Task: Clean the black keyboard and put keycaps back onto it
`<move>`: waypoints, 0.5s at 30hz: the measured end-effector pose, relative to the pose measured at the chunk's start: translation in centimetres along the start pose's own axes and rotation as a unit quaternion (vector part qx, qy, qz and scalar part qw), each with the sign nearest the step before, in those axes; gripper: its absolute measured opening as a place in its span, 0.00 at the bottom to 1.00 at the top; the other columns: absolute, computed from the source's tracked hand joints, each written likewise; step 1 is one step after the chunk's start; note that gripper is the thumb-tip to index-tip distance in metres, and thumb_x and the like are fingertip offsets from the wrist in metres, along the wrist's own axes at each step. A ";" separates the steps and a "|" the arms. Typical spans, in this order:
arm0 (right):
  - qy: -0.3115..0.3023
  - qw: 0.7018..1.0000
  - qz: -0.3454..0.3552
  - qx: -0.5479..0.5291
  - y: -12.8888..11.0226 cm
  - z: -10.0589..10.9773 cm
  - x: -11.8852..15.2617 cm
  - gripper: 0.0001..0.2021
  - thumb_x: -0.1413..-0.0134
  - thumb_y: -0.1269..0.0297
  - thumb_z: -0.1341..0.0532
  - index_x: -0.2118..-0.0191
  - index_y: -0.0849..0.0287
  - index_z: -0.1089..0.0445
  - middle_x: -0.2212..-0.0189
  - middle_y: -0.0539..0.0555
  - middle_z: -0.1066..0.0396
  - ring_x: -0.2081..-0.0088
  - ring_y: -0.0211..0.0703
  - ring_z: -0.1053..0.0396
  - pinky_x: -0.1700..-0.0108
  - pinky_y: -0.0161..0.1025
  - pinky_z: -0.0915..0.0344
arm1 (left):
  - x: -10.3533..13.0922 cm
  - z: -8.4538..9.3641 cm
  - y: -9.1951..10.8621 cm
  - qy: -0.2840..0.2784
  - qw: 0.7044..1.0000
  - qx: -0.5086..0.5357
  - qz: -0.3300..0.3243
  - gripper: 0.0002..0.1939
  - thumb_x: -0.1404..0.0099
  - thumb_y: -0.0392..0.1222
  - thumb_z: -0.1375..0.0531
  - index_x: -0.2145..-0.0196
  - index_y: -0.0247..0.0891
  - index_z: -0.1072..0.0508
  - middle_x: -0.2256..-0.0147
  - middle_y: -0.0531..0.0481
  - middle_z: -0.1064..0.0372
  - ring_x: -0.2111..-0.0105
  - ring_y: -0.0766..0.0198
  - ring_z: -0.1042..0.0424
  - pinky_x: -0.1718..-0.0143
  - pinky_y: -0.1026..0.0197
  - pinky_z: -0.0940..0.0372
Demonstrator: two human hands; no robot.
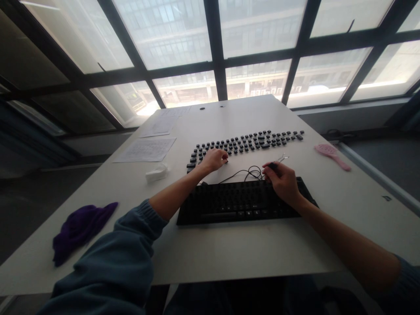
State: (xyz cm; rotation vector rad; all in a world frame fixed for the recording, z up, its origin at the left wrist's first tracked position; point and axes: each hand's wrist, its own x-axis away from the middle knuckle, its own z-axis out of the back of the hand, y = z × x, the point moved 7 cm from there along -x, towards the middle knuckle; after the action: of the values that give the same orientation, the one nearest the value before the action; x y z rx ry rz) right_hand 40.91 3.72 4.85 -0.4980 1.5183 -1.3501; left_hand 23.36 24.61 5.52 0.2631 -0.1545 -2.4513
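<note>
A black keyboard lies near the table's front edge, with only some keycaps visible in its lower rows. Behind it, loose black keycaps are laid out in slanting rows. My left hand is closed in a pinch at the near side of these rows, on a small black keycap at its fingertips. Over the keyboard's right back corner, my right hand is closed around a tool with thin wire prongs and a black handle. A black cable loops between the hands.
Printed papers lie at the back left of the white table. A crumpled white packet and a purple cloth hat are on the left. A pink hairbrush rests at the right. Large windows stand behind.
</note>
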 end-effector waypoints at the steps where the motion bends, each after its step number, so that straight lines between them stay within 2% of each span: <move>1: 0.000 1.000 0.000 0.000 0.0 0.0 0.0 0.14 0.40 0.52 0.35 0.61 0.59 0.26 0.71 0.53 0.26 0.74 0.39 0.31 0.70 0.37 0.32 | 0.1 0.1 0.2 0.000 1.000 0.000 -0.005 0.10 0.38 0.35 0.36 0.59 0.39 0.18 0.60 0.45 0.20 0.57 0.53 0.24 0.49 0.55 0.33; 4: -0.001 1.000 0.000 0.000 0.0 -0.1 0.0 0.14 0.40 0.52 0.35 0.61 0.60 0.26 0.71 0.53 0.26 0.74 0.39 0.30 0.70 0.37 0.32 | 0.3 0.1 0.6 -0.001 1.000 0.001 -0.020 0.14 0.40 0.31 0.36 0.56 0.38 0.19 0.58 0.44 0.22 0.57 0.54 0.24 0.50 0.56 0.33; 10: -0.005 1.000 -0.003 0.004 0.0 -0.1 0.1 0.15 0.40 0.51 0.35 0.61 0.60 0.26 0.71 0.53 0.25 0.74 0.39 0.30 0.71 0.37 0.32 | 0.0 0.1 0.2 -0.015 0.999 0.016 -0.023 0.12 0.43 0.33 0.32 0.60 0.38 0.18 0.60 0.46 0.23 0.60 0.57 0.25 0.53 0.59 0.31; 15: -0.007 1.000 -0.002 0.003 -0.1 -0.1 0.0 0.16 0.40 0.50 0.36 0.61 0.59 0.26 0.71 0.53 0.25 0.74 0.40 0.30 0.71 0.37 0.31 | -0.5 1.0 -0.9 -0.007 1.000 0.007 -0.003 0.09 0.37 0.39 0.36 0.59 0.41 0.17 0.58 0.46 0.23 0.55 0.54 0.26 0.48 0.55 0.34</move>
State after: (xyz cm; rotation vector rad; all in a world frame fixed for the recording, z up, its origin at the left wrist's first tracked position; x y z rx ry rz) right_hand 40.76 3.71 4.94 -0.5066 1.5025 -1.3513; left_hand 22.98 25.65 6.39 0.2526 -0.1766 -2.4599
